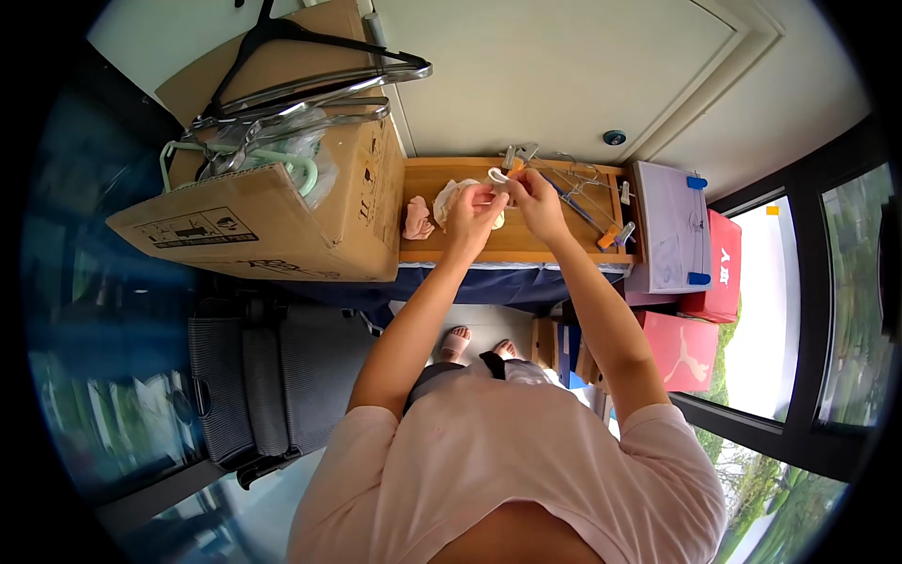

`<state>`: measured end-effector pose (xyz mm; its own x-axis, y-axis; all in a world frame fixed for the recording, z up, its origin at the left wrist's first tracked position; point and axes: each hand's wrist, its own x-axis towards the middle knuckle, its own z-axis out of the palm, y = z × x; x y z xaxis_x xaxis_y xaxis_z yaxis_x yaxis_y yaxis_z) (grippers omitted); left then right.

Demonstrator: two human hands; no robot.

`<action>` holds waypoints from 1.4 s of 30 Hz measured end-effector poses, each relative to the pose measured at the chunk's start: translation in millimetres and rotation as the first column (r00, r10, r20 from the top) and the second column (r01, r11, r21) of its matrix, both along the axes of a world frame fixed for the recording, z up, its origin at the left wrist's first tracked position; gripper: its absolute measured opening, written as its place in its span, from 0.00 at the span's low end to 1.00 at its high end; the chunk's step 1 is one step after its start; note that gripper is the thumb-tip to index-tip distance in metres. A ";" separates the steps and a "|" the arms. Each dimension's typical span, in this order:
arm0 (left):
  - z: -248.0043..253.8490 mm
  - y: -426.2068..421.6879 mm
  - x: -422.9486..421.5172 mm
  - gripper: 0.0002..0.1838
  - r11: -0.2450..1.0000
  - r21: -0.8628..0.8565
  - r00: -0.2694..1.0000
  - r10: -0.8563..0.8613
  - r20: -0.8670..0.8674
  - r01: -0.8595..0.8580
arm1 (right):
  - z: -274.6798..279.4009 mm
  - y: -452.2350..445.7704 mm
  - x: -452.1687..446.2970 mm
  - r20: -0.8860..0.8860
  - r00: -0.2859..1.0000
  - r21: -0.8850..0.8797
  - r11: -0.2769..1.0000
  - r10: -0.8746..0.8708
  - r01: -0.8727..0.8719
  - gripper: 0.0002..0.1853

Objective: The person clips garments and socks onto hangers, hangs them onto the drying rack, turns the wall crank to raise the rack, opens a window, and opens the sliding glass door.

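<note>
Above a wooden surface (517, 246), my left hand (475, 218) and my right hand (538, 205) meet with their fingertips pinched together. A small looped piece of white cloth (497, 175) sticks up between them; its exact kind is unclear. Partly behind my left hand lies a bunched cream cloth (444, 199). A crumpled pink cloth (418, 218) rests on the wood further left. Beside my right hand, a wire drying hanger (587, 183) with orange, blue and silver clips lies on the right part of the surface.
An open cardboard box (362, 202) on the left carries metal hangers (310, 94) and a black hanger (272, 30). At the right stand a clear-lidded storage box (672, 230) and red boxes (681, 350). A dark suitcase (282, 376) is below left.
</note>
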<state>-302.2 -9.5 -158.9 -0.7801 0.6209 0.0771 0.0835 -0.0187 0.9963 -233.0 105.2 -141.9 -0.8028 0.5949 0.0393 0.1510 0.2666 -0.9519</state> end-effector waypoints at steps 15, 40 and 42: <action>45.6 -7.6 -8.8 0.12 0.950 0.299 0.699 -0.275 0.660 0.091 | 54.7 6.8 39.6 -0.249 0.937 -0.817 0.573 -0.243 -0.069 0.08; 40.2 3.9 11.2 0.16 0.929 0.337 0.506 -0.366 0.781 0.152 | 56.0 -5.8 60.7 -0.175 0.940 -0.918 0.393 -0.293 -0.048 0.12; 42.6 4.1 6.8 0.16 0.922 0.349 0.453 -0.387 0.803 0.169 | 54.4 -2.7 69.4 -0.014 0.999 -0.418 0.908 0.031 -0.034 0.13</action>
